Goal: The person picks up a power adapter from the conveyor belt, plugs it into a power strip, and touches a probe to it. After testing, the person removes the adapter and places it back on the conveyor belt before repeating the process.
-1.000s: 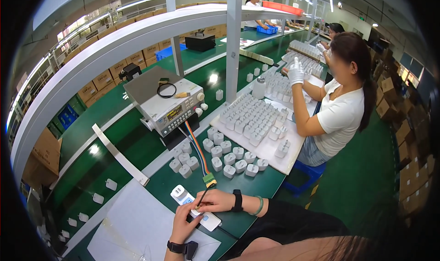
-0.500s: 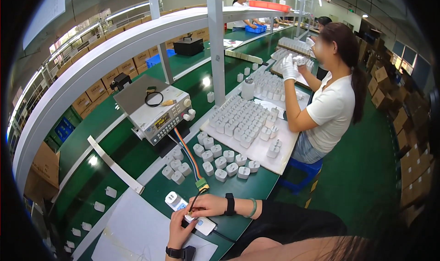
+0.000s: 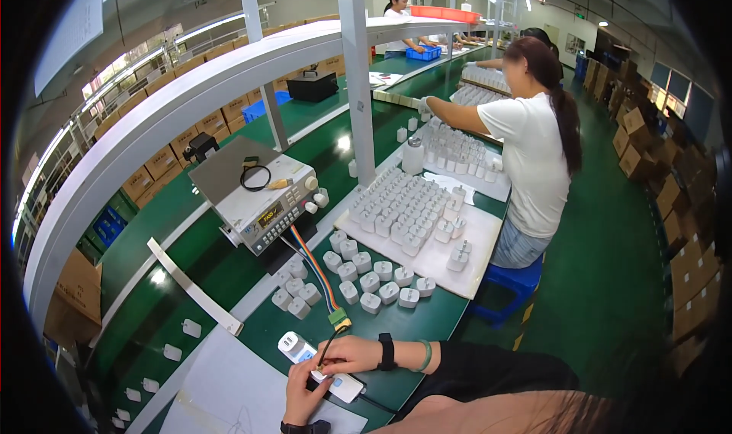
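At the bench's near edge both my hands work over a white power strip point(image 3: 347, 389). My right hand point(image 3: 349, 353) is closed in a pinch on the plug end of a black cable point(image 3: 329, 344). My left hand point(image 3: 302, 394) has its fingers closed around a small white charger point(image 3: 317, 375) at the strip, mostly hidden by the fingers. Another white charger point(image 3: 290, 343) stands in the strip's far end. The black cable leads to a green connector board point(image 3: 339, 320), joined by a multicoloured ribbon cable point(image 3: 315, 269) to a grey bench tester point(image 3: 263, 198) with a lit screen.
Loose white chargers point(image 3: 370, 282) stand beyond my hands. Rows of chargers fill a white board point(image 3: 476, 262) farther right. A co-worker point(image 3: 534, 152) sits there on a blue stool point(image 3: 512, 281). A white sheet point(image 3: 221, 388) lies left; a metal post point(image 3: 354, 91) rises behind.
The co-worker has turned away and stretched an arm across the bench. My view has shifted slightly. Both my hands stay at the power strip, holding the cable plug and charger.
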